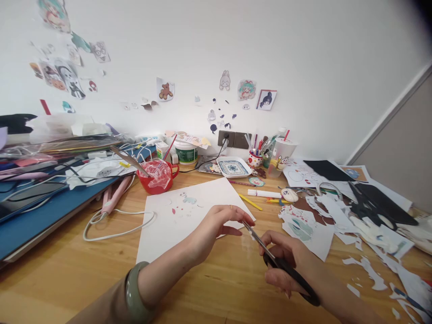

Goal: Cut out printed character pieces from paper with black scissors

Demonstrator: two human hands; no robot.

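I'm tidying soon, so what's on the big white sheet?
Small bluish and red shapes show on the sheet. The left hand covers its lower right; anything beneath can't be seen.

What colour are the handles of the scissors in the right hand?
The scissors' handles are black, seen best in the head view.

Right hand (293,258) gripping scissors (282,264); left hand (216,225) near blades (255,236); white sheet (162,236) on table (205,292).

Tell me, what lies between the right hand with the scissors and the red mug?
In the head view, the left hand and part of the large white sheet lie between the right hand and the red mug.
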